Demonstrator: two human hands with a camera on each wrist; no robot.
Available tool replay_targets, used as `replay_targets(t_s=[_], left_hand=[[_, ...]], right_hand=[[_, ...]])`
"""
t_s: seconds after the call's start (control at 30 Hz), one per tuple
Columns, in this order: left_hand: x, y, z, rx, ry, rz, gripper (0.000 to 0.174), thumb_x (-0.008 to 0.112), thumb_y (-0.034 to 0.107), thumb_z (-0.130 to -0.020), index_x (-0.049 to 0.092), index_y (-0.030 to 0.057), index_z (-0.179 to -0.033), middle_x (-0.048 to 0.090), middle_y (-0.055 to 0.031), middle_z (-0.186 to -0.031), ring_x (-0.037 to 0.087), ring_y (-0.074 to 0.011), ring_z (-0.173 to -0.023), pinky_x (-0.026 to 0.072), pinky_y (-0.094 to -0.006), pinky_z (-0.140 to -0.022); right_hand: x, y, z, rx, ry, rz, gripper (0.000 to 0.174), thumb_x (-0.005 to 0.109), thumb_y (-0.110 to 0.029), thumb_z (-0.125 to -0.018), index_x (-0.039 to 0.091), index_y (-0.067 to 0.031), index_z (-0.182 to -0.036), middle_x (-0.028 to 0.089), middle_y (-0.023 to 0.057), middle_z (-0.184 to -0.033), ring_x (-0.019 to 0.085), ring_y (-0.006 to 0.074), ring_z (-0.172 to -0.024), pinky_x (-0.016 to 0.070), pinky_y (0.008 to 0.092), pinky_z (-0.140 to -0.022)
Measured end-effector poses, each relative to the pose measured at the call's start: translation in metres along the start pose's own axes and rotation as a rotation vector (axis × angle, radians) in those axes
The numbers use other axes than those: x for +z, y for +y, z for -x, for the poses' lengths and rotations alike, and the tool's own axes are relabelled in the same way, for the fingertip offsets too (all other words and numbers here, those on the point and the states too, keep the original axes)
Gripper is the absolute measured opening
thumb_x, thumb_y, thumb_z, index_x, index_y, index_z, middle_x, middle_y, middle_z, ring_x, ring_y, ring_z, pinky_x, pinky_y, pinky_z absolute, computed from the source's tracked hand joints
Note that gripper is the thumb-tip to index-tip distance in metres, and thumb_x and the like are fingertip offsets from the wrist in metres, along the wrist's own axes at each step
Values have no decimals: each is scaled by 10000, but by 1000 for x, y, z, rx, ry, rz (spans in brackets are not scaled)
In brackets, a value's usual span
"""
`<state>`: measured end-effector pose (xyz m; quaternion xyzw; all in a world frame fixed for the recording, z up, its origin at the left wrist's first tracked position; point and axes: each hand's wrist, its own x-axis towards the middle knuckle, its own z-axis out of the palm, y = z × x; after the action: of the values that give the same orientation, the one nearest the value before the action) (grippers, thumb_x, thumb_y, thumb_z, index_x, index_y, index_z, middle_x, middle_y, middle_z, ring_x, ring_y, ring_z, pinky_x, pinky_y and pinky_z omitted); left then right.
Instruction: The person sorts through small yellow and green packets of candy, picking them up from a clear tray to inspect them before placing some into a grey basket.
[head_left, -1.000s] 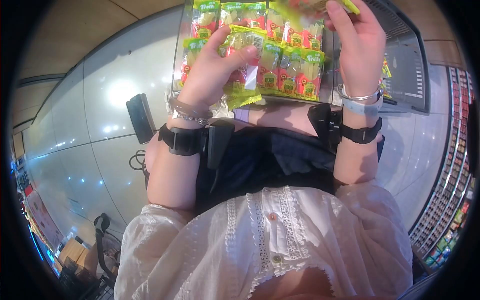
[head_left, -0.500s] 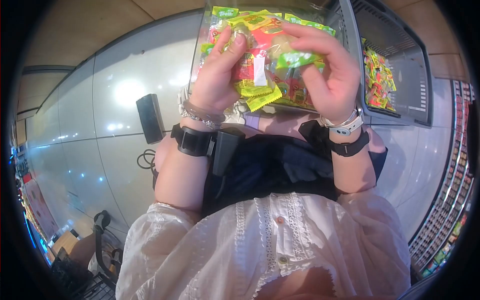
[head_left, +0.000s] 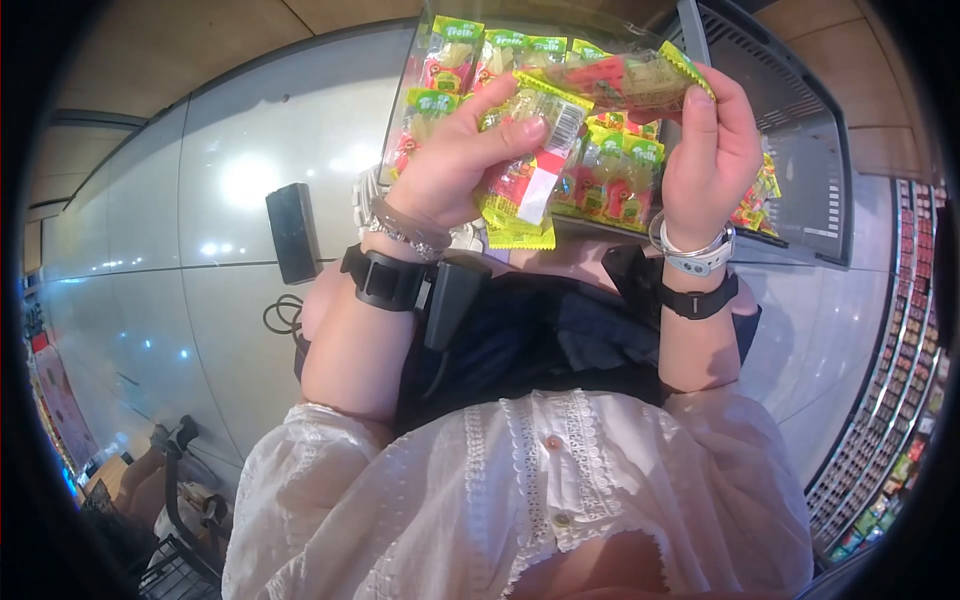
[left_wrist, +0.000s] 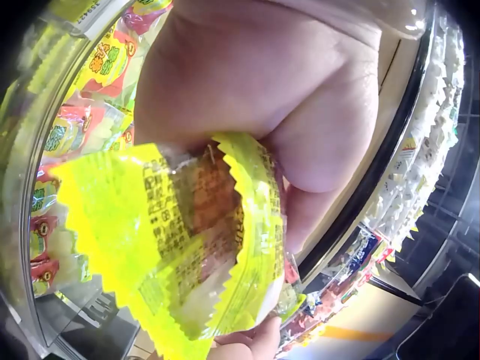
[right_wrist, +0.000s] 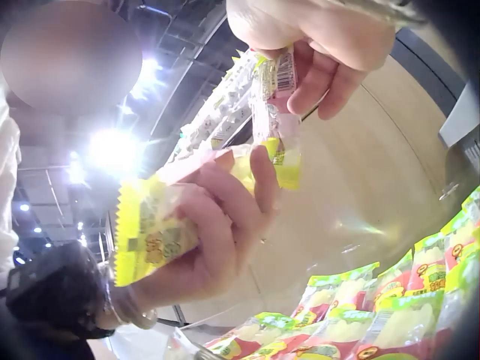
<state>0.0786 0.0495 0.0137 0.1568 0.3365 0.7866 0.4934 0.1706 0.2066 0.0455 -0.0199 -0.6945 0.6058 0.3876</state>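
Note:
In the head view, my left hand (head_left: pixel 440 170) grips yellow-ended candy packets (head_left: pixel 525 180), its thumb across the front of a barcoded one. My right hand (head_left: pixel 712 165) pinches one end of another packet (head_left: pixel 640 82), which stretches across to the left fingertips. Serrated yellow ends of the packets (left_wrist: pixel 120 225) stick out beneath the left hand (left_wrist: pixel 255 75) in the left wrist view. In the right wrist view, the right hand (right_wrist: pixel 322 37) is above the left hand (right_wrist: pixel 217 225); both hold packets. Rows of packets (head_left: pixel 455 55) stand in a clear box under the hands.
A grey crate (head_left: pixel 845 170) holding loose packets (head_left: pixel 765 190) stands right of the box. A black object (head_left: pixel 290 232) and a cable (head_left: pixel 283 315) lie on the tiled floor at left. Stocked shelves (head_left: pixel 900 330) line the far right; a cart (head_left: pixel 180 520) is at lower left.
The right hand has come down from the box's far side with its packet, crossed close to the left hand, then moved back right. The left hand keeps its grip, its packets now tilted.

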Motion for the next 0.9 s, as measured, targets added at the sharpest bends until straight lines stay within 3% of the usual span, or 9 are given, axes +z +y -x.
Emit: replay_targets(t_s=[0.1,0.27,0.47,0.53,0.6,0.63,0.7,0.8,0.9], left_hand=[[3,1,0,-9,8,72,573,571,124,-803,262,32,-1276,480,-115,-1147,516,-185,-1003,449,-318,-836],[6,10,1,-25,38,65,497,584,107,-796,337,37,-1221,525,-88,-1075,558,-148,-927,481,-283,-786],[13,2,6,-151,104,-211,542,593,118,-794,323,46,-1258,583,-39,-853,558,-69,-704,445,-181,-585],[14,-4,7,-130,88,-231,581,626,156,-773,329,36,-1258,571,-15,-765,519,-48,-638,395,-173,-520],[21,-1,13,-161,109,-435,612,649,194,-753,339,18,-1250,546,1,-723,487,-39,-615,372,-178,-499],[21,-3,12,-160,94,-482,627,656,215,-744,343,9,-1247,532,2,-718,483,-47,-616,385,-188,-522],[26,-2,17,-127,83,-472,634,656,210,-743,337,5,-1251,530,0,-716,484,-52,-612,391,-192,-532],[29,1,24,-114,55,-517,652,658,190,-735,326,-12,-1258,554,-31,-754,514,-79,-651,425,-214,-584],[30,5,30,-116,-61,-548,608,663,182,-725,376,-12,-1224,592,-82,-881,555,-111,-766,451,-240,-667]], right_hand=[[-3,-6,-4,-67,21,285,131,524,-71,-827,555,28,-907,600,43,-800,542,74,-683,439,202,-600],[-15,-30,-22,-140,-320,661,83,625,-48,-711,587,1,-766,562,73,-674,517,135,-568,408,232,-546],[-16,-76,-44,-236,-417,1005,148,548,25,-687,615,-31,-806,494,62,-656,523,156,-623,397,239,-569],[-15,-98,-54,-110,-376,1193,119,547,4,-721,628,-30,-802,525,43,-681,514,133,-604,401,236,-571],[-22,-104,-57,-208,-72,867,106,538,-34,-765,628,-16,-818,557,10,-722,496,96,-593,401,222,-564],[-32,-107,-65,-223,-88,873,106,538,-34,-765,628,-16,-818,557,10,-722,496,96,-593,401,222,-564],[-47,-112,-79,-56,-64,28,157,539,-83,-819,604,35,-899,586,19,-806,531,87,-725,412,174,-632],[-28,-59,-86,50,-454,931,178,524,-85,-825,579,11,-965,596,14,-782,532,63,-661,406,176,-545],[0,-62,-94,186,-546,1016,186,510,-78,-828,559,3,-988,586,0,-740,538,71,-647,417,177,-566]])
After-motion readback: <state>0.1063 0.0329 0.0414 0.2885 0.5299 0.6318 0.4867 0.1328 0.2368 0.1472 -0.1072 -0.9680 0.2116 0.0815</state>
